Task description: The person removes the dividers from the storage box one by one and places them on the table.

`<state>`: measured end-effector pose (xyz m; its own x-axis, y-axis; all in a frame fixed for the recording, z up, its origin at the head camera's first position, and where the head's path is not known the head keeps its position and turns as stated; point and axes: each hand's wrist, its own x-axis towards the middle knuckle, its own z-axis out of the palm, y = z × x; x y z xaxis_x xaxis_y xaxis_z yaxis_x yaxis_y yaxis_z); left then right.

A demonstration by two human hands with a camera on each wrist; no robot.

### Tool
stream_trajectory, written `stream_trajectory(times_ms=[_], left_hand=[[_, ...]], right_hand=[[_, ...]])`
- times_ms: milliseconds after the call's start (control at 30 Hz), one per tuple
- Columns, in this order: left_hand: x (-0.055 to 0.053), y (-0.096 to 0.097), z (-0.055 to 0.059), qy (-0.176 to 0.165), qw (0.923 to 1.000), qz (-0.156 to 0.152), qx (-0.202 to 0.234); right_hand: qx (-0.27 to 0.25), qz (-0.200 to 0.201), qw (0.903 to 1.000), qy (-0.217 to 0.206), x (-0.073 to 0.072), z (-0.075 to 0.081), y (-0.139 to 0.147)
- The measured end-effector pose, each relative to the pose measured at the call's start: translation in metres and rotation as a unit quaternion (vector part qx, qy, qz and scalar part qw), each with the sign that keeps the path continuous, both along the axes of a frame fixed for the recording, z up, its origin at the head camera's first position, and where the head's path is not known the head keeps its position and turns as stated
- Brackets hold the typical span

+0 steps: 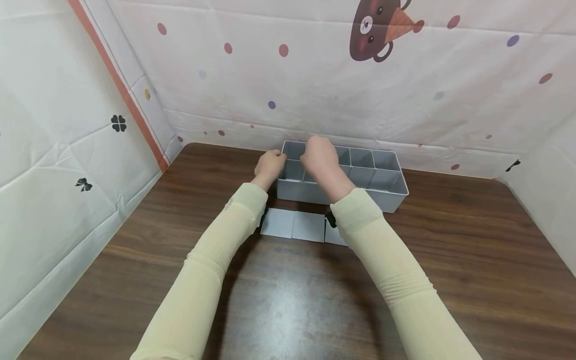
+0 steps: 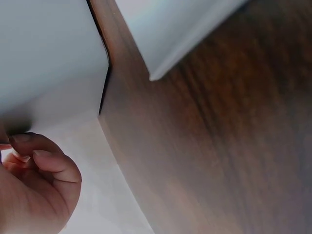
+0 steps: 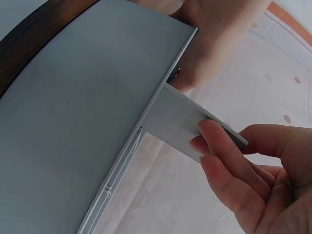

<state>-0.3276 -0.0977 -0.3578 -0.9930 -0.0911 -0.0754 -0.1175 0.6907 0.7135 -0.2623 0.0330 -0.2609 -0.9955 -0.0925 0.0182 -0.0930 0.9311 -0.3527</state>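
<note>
A long grey organizer box [image 1: 297,190] with several compartments stands near the back of the table. At its left end my left hand [image 1: 270,165] grips the rim, its fingers curled against the wall in the left wrist view. My right hand [image 1: 320,157] is above the box, left of its middle. In the right wrist view, thumb and fingers pinch a thin grey divider panel [image 3: 178,117] that sticks up past the box's rim. The divider's lower part is hidden behind the box wall. Three flat grey panels [image 1: 308,226] lie in a row in front of the box, the rightmost partly covered by my right sleeve.
The dark wooden table [image 1: 279,300] reaches to a pale patterned cloth [image 1: 252,75] hanging close behind the box. More cloth [image 1: 58,165] hangs along the left side. Both forearms, in pale yellow sleeves, extend over the table.
</note>
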Motion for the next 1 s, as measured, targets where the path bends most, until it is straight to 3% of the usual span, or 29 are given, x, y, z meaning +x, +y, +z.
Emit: stream_trajectory(times_ms=[300, 567, 767, 900, 1000], left_hand=[[0.001, 0.005, 0.004, -0.006, 0.9999, -0.005, 0.008], [0.0, 0.008, 0.004, -0.01, 0.9999, -0.009, 0.008], [0.004, 0.0, 0.004, -0.001, 0.9998, -0.006, 0.02], [0.003, -0.001, 0.002, 0.002, 0.9998, -0.002, 0.021], [0.002, -0.001, 0.001, 0.007, 0.9997, -0.001, 0.021]], right_hand=[[0.008, 0.0, 1.0, 0.003, 0.001, 0.003, 0.003], [0.056, 0.006, 0.998, 0.028, 0.006, 0.005, -0.005], [0.074, 0.015, 0.9944, 0.073, 0.012, 0.027, -0.018], [0.048, 0.022, 0.9948, 0.087, 0.018, 0.043, -0.008], [-0.008, 0.032, 0.9965, 0.077, 0.026, 0.053, 0.008]])
